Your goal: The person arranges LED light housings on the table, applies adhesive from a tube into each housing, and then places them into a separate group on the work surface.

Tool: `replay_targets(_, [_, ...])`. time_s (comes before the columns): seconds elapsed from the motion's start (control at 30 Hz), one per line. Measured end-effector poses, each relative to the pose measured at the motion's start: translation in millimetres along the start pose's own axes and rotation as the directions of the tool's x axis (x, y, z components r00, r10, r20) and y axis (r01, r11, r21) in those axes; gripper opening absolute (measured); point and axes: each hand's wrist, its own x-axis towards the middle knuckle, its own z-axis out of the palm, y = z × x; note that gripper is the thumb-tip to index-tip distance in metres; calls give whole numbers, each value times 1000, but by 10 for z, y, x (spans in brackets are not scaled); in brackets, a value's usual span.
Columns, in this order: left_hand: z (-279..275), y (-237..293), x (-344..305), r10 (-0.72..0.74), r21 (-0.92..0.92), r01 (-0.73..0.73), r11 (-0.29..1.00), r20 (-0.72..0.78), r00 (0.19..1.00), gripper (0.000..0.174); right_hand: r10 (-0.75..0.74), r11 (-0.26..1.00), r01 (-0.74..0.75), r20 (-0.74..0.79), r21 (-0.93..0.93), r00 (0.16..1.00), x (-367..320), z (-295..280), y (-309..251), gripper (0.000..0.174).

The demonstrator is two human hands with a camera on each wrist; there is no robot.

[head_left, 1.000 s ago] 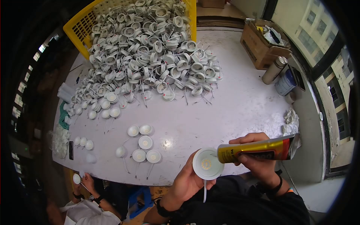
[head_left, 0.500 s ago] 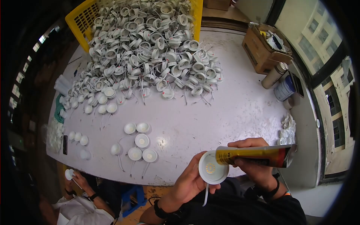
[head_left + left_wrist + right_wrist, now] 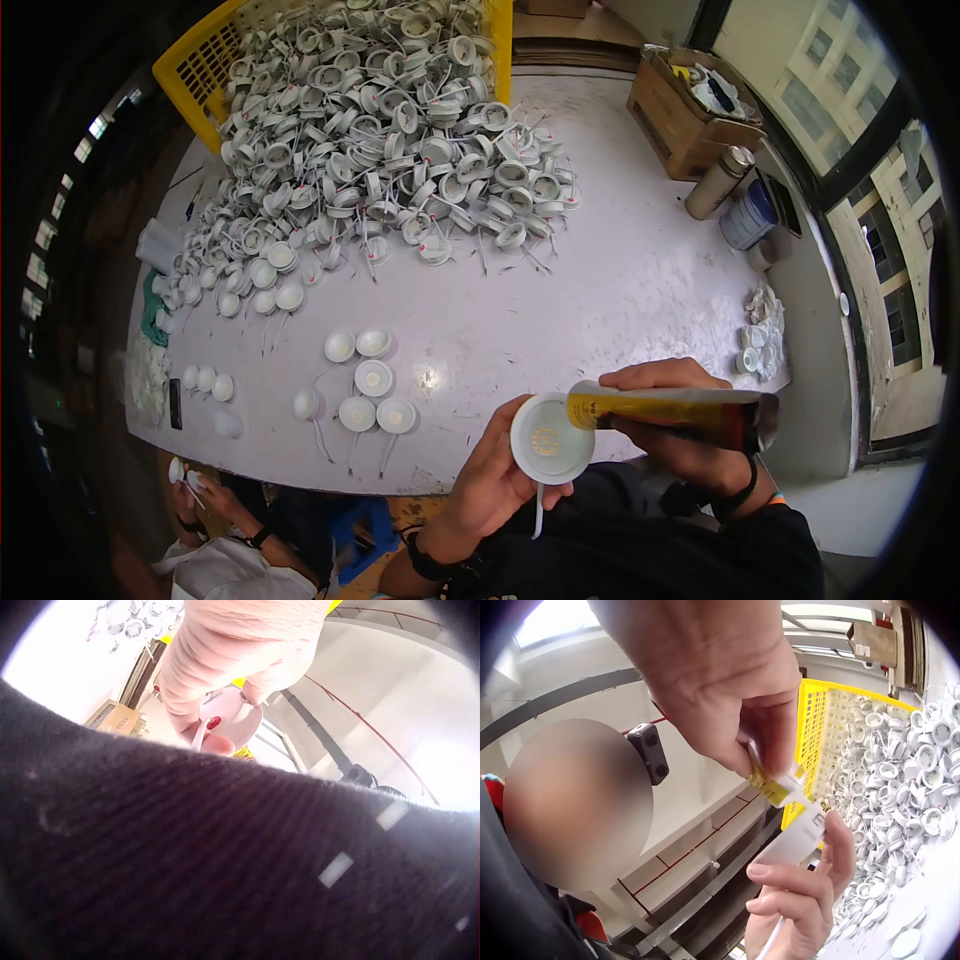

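My left hand (image 3: 490,485) grips a round white lamp housing (image 3: 565,462) from below and the side; its open face, with a ring of yellow LED dots, points up and a white cable hangs from it. In the left wrist view the back of the housing (image 3: 244,724) shows a red spot by the cable. My right hand (image 3: 690,455) holds a gold and dark glue tube (image 3: 650,408) sideways, its left end over the housing's right rim. In the right wrist view, the right fingers pinch the tube (image 3: 769,789) close to the housing (image 3: 791,836).
Several white lamps (image 3: 374,378) lie on the table left of my hands. A big pile of housings (image 3: 400,150) spills from a yellow crate (image 3: 185,75). A carton (image 3: 680,120), flask (image 3: 715,185) and can (image 3: 748,222) stand at right. Another person's hands (image 3: 215,495) hold white parts at lower left.
The tube has rolled and tipped, its right end now lower and its label turned away. The housing moved slightly right, then back left. The other person's hands have shifted.
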Motion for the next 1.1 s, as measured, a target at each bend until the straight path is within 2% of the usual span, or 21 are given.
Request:
replay_targets(0.07, [-28, -15, -6, 22, -1, -22, 1000, 5, 1000, 46, 17, 990, -9, 56, -138, 998, -12, -44, -70, 27])
replay_targets(0.2, [-38, -20, 5, 67, 12, -66, 998, -5, 998, 45, 121, 989, -109, 114, -103, 986, -49, -132, -144, 26])
replay_targets(0.3, [-51, -47, 6, 74, 41, -73, 996, -26, 997, 47, 169, 986, -168, 174, -16, 970, -73, -157, -141, 25])
replay_targets(0.37, [-68, -59, 14, 63, 43, -61, 997, -36, 997, 47, 254, 947, -291, 233, 139, 939, -68, -149, -154, 23])
replay_targets(0.43, [-71, -80, 23, 58, 43, -56, 997, -47, 997, 48, 244, 949, -282, 239, 141, 940, -73, -124, -85, 24])
replay_targets(0.5, [-59, -120, 37, 41, 11, -40, 999, -124, 991, 47, 161, 936, -229, 254, 266, 954, -59, -57, -34, 24])
replay_targets(0.53, [-46, -128, 47, 42, 13, -40, 999, -124, 991, 47, 159, 936, -227, 253, 268, 954, -56, -24, -3, 24])
replay_targets(0.6, [-18, -136, 65, 23, -9, -23, 1000, -52, 998, 47, 194, 871, -258, 191, 417, 962, -52, 53, 68, 24])
replay_targets(0.63, [-11, -141, 76, 24, -7, -24, 1000, -53, 998, 47, 192, 871, -257, 192, 419, 962, -47, 105, 110, 24])
replay_targets(0.7, [-11, -146, 95, -3, -28, 2, 1000, -24, 1000, 48, 95, 874, -69, -30, 482, 995, -22, 202, 217, 24])
replay_targets(0.73, [-22, -142, 108, -23, -52, 20, 998, -42, 999, 48, 49, 904, -9, -85, 427, 995, 2, 219, 293, 25])
replay_targets(0.77, [-28, -142, 114, -12, -52, 10, 999, -45, 999, 48, 45, 903, -8, -75, 429, 996, 7, 208, 292, 25])
replay_targets(0.83, [-36, -145, 131, -12, -75, 10, 997, -29, 1000, 47, 227, 839, -177, -34, 514, 973, 15, 156, 295, 26])
replay_targets(0.87, [-62, -158, 110, -2, -92, 1, 996, -17, 1000, 46, 188, 843, -122, -75, 524, 979, 20, 155, 306, 25])
replay_targets(0.97, [-239, -137, 72, 1, -134, -6, 991, -36, 999, 47, 212, 858, -107, -157, 502, 965, 35, 133, 268, 26])
replay_targets(1.03, [-294, -18, -9, 124, -124, -136, 983, -98, 987, 46, 177, 887, -52, -234, 459, 956, 75, 177, 315, 28])
replay_targets(1.1, [-535, 121, -133, 242, 43, -239, 970, -189, 952, 44, 206, 895, -64, -281, 442, 937, 104, 226, 384, 31])
